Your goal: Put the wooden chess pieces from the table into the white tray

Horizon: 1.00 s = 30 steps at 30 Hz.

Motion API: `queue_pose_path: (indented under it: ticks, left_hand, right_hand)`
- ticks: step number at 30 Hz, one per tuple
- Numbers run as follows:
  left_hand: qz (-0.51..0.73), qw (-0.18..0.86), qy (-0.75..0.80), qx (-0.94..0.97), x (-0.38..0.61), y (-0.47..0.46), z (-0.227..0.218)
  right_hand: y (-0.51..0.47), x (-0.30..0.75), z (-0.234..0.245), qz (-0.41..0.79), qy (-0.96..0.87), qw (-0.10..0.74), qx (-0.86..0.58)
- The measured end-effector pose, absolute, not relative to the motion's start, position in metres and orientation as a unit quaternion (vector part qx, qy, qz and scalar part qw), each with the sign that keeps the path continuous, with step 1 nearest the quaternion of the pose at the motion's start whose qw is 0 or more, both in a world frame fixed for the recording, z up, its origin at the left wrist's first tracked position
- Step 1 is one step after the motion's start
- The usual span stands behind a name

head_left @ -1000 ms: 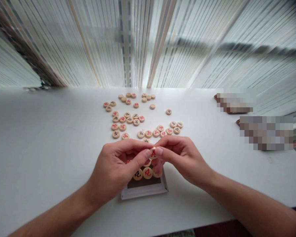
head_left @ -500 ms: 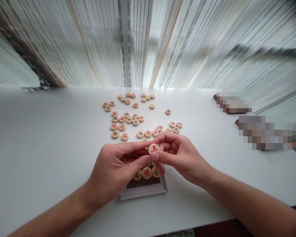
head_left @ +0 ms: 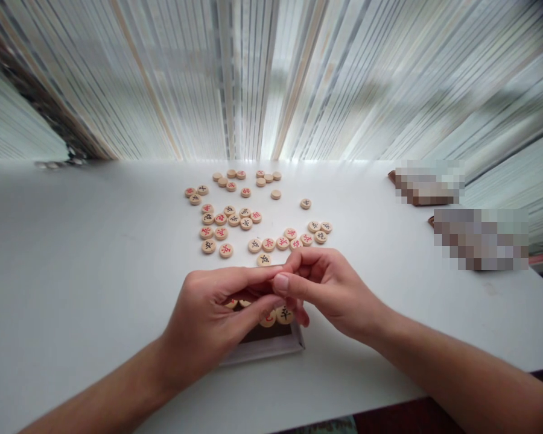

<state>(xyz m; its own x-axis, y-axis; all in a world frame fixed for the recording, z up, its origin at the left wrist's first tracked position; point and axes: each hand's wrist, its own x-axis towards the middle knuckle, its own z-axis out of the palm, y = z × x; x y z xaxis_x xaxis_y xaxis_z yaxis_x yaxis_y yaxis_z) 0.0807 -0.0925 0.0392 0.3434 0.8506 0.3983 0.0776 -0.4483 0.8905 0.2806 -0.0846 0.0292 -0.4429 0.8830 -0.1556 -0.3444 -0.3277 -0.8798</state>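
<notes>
My left hand (head_left: 210, 307) curves over a shallow box (head_left: 271, 351), its thumb and fingers bent inward. My right hand (head_left: 332, 289) meets its fingertips just above the box, thumb pressed toward the forefinger. Whatever lies between the fingers is hidden. Inside the box are round wooden xiangqi pieces, among them one with a black character (head_left: 285, 314) and one with a red character (head_left: 267, 318). My hands cover much of the box. Just beyond the fingertips a loose black-lettered piece (head_left: 263, 259) lies on the white table (head_left: 95, 259).
Several more xiangqi pieces (head_left: 245, 223) are scattered over the middle and back of the table, some lettered in red or black, some showing plain faces. Two blurred-out brown-edged items (head_left: 416, 200) lie at the right. Striped vertical blinds (head_left: 185, 78) hang behind the table.
The red-lettered piece that showed between my fingertips is no longer visible. Both hands stay almost in place. The view has shifted slightly.
</notes>
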Motion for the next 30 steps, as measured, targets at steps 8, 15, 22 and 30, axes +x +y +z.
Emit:
queue_pose_path:
  ticks: [8,15,22,30]
  left_hand:
    - [0.47,0.411,0.354,0.697,0.0759,-0.0934,0.0384]
    - [0.479,0.403,0.364,0.689,0.0747,-0.0921,0.0367]
    - [0.474,0.428,0.317,0.701,0.0804,-0.0932,0.0405]
    - [0.469,0.441,0.313,0.698,0.0818,-0.0937,0.0402]
  right_hand:
    - [-0.0824,0.2837,0.0279,0.754,-0.424,0.413,-0.284]
    - [-0.0835,0.2849,0.027,0.773,-0.4,0.401,-0.284]
    - [-0.0849,0.283,0.0298,0.754,-0.385,0.399,-0.352]
    - [-0.0863,0.2833,0.0315,0.751,-0.397,0.405,-0.338]
